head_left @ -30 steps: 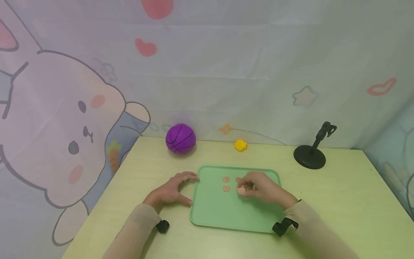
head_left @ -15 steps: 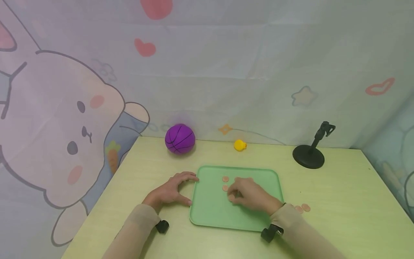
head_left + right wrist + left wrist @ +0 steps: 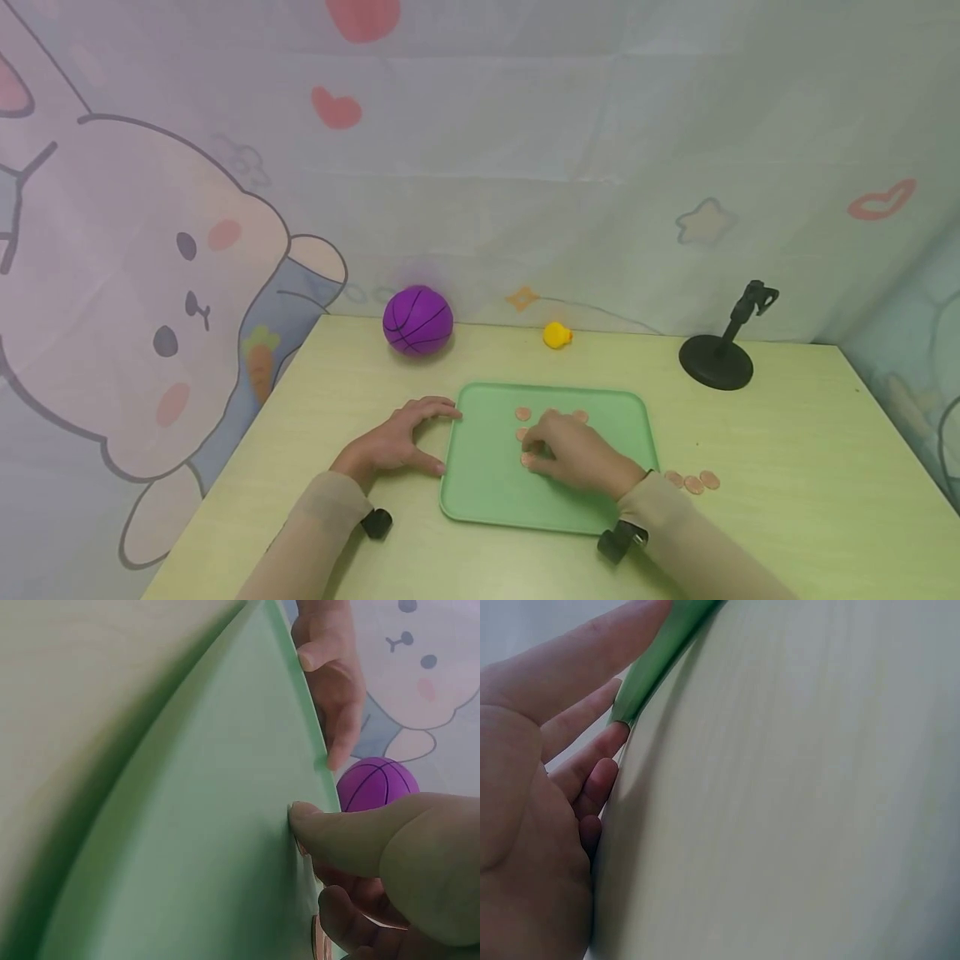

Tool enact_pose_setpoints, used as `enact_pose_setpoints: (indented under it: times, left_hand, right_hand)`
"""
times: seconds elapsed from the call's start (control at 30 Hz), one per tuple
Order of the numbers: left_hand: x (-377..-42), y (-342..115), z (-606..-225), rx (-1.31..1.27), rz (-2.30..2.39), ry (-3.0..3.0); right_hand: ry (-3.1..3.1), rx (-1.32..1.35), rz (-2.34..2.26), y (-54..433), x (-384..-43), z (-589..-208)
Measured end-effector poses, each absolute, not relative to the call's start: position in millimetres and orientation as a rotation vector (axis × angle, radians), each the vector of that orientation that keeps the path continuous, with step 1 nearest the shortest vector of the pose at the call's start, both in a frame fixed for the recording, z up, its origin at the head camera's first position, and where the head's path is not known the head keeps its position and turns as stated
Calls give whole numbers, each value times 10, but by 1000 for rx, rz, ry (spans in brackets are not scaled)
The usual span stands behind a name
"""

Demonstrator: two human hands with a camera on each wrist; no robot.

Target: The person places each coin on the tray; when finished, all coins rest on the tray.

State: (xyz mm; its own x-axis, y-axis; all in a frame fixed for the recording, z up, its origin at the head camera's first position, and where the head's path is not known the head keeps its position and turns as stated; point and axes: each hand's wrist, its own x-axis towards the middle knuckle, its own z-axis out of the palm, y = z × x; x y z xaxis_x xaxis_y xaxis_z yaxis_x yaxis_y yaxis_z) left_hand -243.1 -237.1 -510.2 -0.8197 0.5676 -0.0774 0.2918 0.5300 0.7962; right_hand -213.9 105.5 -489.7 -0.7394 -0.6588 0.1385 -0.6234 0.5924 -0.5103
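My right hand is over the green tray in the head view, thumb and fingertips pinching a copper-coloured coin at the tray's surface. Just beyond it lie a coin and a second coin, partly covered by the fingers; another coin shows behind the knuckles. The hand may hide more. In the right wrist view, the thumb lies against a coin. My left hand rests at the tray's left edge, thumb and fingers spread and touching the rim.
Three loose coins lie on the table right of the tray, beside the right sleeve. Along the back stand a purple ball, a yellow toy duck and a black stand. A printed curtain hangs behind the table.
My right hand has moved left and nearer to me over the tray with the coin. The coins right of the tray have come into view from behind the arm. My left hand stays put.
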Motion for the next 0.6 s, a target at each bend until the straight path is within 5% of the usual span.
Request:
enact_pose_setpoints:
  times: [0.6]
  left_hand:
    - [-2439, -2366, -5116, 703, 1203, 2427]
  right_hand:
    - [2774, -1135, -855, 1015, -2184, -4954]
